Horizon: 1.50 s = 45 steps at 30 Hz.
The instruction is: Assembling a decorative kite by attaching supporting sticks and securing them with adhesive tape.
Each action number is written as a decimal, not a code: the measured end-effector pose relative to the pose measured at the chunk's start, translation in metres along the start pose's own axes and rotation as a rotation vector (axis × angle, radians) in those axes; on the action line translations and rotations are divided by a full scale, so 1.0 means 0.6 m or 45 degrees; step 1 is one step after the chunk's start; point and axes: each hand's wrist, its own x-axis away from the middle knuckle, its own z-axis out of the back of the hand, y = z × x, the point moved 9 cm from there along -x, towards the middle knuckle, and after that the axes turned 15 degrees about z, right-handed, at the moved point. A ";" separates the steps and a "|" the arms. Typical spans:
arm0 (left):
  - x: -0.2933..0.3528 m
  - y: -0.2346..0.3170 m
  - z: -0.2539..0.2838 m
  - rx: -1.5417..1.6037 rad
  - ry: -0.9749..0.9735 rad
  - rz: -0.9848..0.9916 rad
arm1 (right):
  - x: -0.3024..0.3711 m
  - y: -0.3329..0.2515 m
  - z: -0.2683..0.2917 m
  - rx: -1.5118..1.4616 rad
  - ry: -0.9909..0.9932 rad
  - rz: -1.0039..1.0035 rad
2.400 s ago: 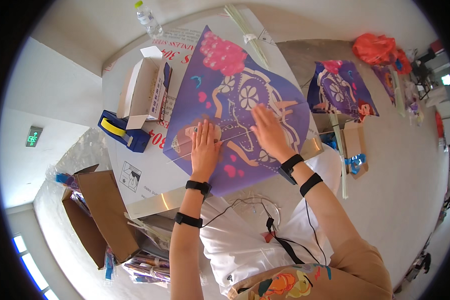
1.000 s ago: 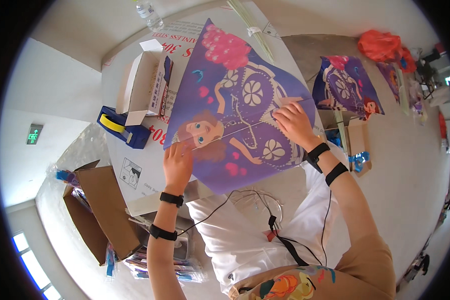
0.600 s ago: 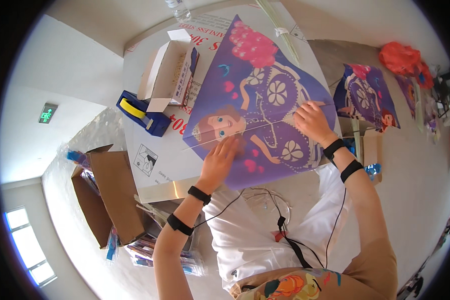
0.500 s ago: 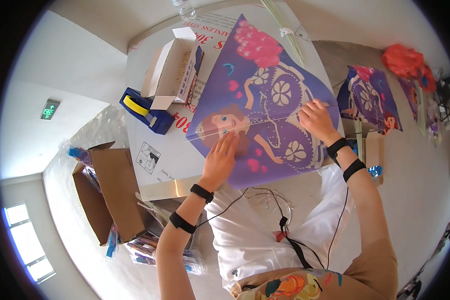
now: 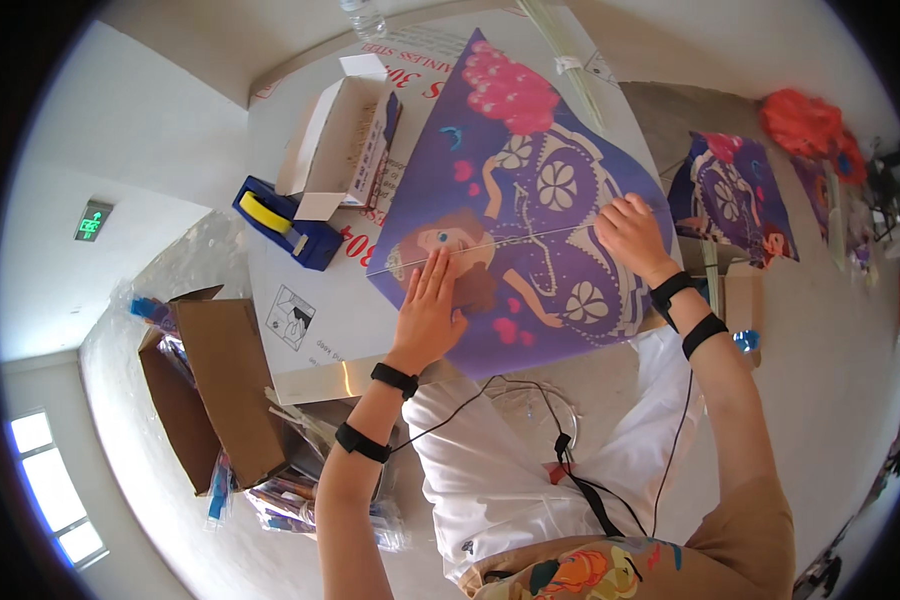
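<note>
A purple kite sail [image 5: 560, 275], printed with a cartoon princess and pink balloons, lies flat across the table. One thin pale line [image 5: 510, 241] crosses it from the left corner toward the right side; I cannot tell whether it is a rod or a seam. My left hand [image 5: 431, 310] rests on the sail by the princess's face, fingers stretched out along the line. Over the right part of the line, my right hand [image 5: 630, 235] has its fingers curled in, and what they hold, if anything, is hidden.
On the table's left stand a blue tape dispenser [image 5: 290, 222] and an open white box [image 5: 320, 140]. A bundle of thin rods [image 5: 575, 75] lies at the back. Cardboard boxes [image 5: 232, 385] sit lower left. Another printed sail [image 5: 735, 190] and a red bag [image 5: 802, 120] are to the right.
My left hand has slid slightly left on the sail, its fingers straighter. My right hand stays by the same part of the line. The whole view has shifted a little.
</note>
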 end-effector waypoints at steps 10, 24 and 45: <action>0.001 -0.003 0.000 0.010 0.017 -0.018 | 0.005 0.004 -0.003 0.003 -0.016 -0.034; 0.002 -0.005 0.004 0.055 -0.024 0.027 | 0.008 0.009 -0.006 -0.045 -0.033 -0.082; 0.004 -0.016 -0.006 0.088 0.006 0.029 | -0.147 -0.102 0.005 -0.650 0.369 -0.272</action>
